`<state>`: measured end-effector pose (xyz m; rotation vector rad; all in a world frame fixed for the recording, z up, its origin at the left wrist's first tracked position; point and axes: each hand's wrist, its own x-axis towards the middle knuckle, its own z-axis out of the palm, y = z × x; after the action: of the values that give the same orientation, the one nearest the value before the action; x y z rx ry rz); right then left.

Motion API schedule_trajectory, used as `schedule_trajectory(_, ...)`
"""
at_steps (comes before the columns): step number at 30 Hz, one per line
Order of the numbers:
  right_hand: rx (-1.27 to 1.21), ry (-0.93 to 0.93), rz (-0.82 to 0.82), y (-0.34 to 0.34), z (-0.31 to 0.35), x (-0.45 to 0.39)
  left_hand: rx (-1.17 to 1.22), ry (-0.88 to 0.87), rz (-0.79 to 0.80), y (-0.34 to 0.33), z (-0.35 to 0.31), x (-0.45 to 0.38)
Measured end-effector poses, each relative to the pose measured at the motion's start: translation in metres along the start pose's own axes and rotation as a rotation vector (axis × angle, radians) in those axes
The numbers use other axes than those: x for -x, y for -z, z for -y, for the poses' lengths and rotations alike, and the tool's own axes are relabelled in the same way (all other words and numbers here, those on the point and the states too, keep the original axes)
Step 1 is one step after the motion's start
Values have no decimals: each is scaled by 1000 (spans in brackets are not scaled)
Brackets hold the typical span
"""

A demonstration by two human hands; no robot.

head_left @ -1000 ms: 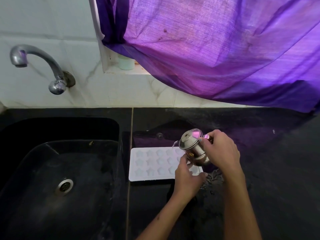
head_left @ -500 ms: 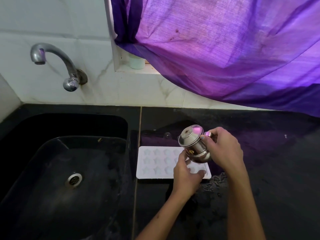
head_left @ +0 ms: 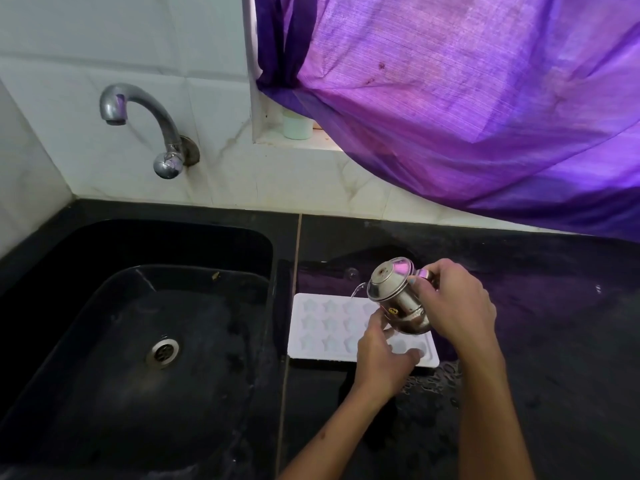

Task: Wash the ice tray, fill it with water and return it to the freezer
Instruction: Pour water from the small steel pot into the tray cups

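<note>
A white ice tray [head_left: 325, 327] with star-shaped cells lies flat on the black counter [head_left: 554, 341], just right of the sink. My right hand [head_left: 453, 306] grips the handle of a small steel lidded jug [head_left: 394, 296], tilted left above the tray. A thin stream of water runs from its spout onto the tray's back cells. My left hand [head_left: 381, 358] rests on the tray's front right part, fingers touching the jug's underside and hiding several cells.
A black sink [head_left: 138, 341] with a steel drain [head_left: 162, 351] fills the left. A steel tap [head_left: 145, 126] juts from the white tiled wall. A purple curtain [head_left: 467, 98] hangs over the counter's back. A pale cup [head_left: 298, 124] stands on the sill. Water drops lie by the tray.
The view has shifted, so everything sits further right in frame. The jug stays tilted over the tray, and water shows at the spout again. Both hands keep their hold.
</note>
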<state>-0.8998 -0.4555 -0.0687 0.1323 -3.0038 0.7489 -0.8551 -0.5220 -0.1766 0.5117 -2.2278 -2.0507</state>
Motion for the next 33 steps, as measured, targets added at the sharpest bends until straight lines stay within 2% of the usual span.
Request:
schedule_trajectory(15,-61,-35,-1,5,-5,3,46,-22,-9,3,-4,4)
schedule_trajectory(23,-79,6,-20,6,0,6,65,-58,-39,6,-6,7)
schedule_trajectory(33,-22,38,-11,-2,11,7,61,-21,-51,10,-2,7)
